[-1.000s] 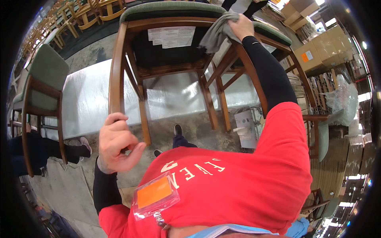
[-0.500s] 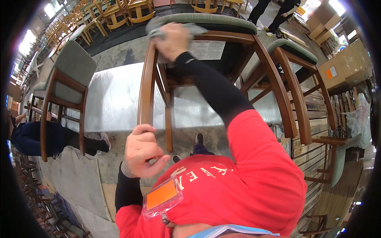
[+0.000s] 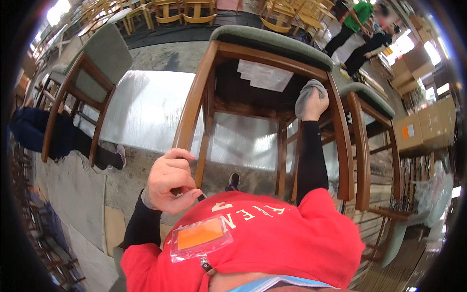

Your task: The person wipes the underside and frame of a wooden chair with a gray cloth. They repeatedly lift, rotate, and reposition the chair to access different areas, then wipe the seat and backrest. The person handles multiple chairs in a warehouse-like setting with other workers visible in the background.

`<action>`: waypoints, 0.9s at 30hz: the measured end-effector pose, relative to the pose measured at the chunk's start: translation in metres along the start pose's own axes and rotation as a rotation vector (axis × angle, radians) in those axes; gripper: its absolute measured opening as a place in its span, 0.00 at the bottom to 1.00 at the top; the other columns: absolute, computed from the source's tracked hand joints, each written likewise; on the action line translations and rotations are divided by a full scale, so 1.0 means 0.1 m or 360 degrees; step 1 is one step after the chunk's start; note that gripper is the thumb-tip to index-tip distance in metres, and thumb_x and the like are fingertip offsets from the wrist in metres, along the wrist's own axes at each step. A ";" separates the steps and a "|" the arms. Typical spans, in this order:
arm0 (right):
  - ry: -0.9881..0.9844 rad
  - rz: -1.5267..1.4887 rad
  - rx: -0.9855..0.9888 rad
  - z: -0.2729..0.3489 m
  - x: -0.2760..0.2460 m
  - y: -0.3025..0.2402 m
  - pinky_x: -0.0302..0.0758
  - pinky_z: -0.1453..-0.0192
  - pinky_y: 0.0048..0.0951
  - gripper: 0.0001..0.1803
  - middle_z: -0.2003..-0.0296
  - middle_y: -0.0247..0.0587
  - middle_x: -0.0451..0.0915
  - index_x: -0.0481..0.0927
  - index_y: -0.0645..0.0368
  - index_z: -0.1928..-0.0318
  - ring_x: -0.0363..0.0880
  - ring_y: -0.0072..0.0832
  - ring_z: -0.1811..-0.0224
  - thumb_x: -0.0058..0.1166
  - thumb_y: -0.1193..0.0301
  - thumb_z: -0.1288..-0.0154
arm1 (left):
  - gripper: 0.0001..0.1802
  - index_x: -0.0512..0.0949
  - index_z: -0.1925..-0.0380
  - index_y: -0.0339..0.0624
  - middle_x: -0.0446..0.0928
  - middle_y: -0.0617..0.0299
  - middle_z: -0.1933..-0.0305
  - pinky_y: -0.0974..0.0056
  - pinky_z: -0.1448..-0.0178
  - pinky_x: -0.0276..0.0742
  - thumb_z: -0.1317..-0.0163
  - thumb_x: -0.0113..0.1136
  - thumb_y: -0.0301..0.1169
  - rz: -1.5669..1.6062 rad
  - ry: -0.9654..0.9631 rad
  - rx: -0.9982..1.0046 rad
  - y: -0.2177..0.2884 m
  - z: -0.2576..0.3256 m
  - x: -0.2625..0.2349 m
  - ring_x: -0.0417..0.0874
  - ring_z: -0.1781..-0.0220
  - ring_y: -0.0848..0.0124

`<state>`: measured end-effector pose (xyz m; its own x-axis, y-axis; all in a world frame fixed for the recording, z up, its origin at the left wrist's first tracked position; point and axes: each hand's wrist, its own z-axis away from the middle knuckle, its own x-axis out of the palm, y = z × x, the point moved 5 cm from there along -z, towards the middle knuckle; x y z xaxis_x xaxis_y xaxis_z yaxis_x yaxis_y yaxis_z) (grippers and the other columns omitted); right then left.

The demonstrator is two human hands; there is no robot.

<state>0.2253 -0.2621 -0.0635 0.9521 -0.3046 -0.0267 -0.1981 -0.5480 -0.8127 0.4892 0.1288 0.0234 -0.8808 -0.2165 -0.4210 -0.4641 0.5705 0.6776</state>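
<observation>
The cloth [image 3: 305, 95], grey and bunched, sits right of centre in the upper half of the frame, pressed against the right front leg of the chair [image 3: 272, 73]. It has no clear long axis; the wad bulges upward and to the left above the fist. The right hand [image 3: 315, 104] is closed around it, arm in a black sleeve rising straight from the lower frame. The chair is wooden with a green padded seat at the top of the frame; its legs run down toward the viewer, and a white paper sheet [image 3: 265, 75] is stuck under the seat. The left hand [image 3: 168, 180], at lower left of centre, is curled, fingers pinching a small dark item too hidden to tell, just by the chair's left leg. A second green-seated chair [image 3: 367, 97] stands just right, another chair [image 3: 92, 68] at upper left. An orange badge [image 3: 199, 236] hangs on the red shirt [image 3: 272, 238] below. Two people [image 3: 360, 34] stand at upper right, near cardboard boxes [image 3: 423, 131].
</observation>
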 end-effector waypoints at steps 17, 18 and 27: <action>-0.1917 -0.0636 -0.1273 2.05 1.81 -2.38 0.77 0.50 0.44 0.20 0.69 0.39 0.85 0.89 0.46 0.67 0.83 0.41 0.60 0.68 0.49 0.59 | 0.48 0.56 0.28 0.39 0.51 0.38 0.22 0.37 0.20 0.44 0.39 0.60 0.57 -0.0922 0.0999 0.0212 0.01 0.46 -0.18 0.49 0.19 0.41; -0.1989 -0.0817 -0.1403 2.25 1.50 -2.59 0.76 0.49 0.45 0.20 0.69 0.36 0.84 0.88 0.46 0.68 0.82 0.38 0.60 0.69 0.52 0.63 | 0.48 0.55 0.28 0.38 0.51 0.38 0.22 0.37 0.20 0.44 0.39 0.59 0.58 -0.0861 0.1056 0.0241 0.01 0.48 -0.18 0.49 0.19 0.41; -0.1278 -0.0389 -0.1415 1.29 2.30 -1.81 0.78 0.52 0.44 0.17 0.67 0.40 0.84 0.87 0.50 0.67 0.83 0.44 0.59 0.67 0.54 0.56 | 0.45 0.61 0.33 0.40 0.57 0.39 0.24 0.37 0.19 0.42 0.35 0.50 0.66 -0.0731 0.1146 0.0259 0.00 0.46 -0.13 0.53 0.20 0.44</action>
<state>0.5104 -0.1325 0.0029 0.7973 0.2763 -0.5366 0.2158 -0.9608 -0.1741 0.5055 0.1679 0.0011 -0.4800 -0.8703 -0.1104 -0.8174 0.3980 0.4165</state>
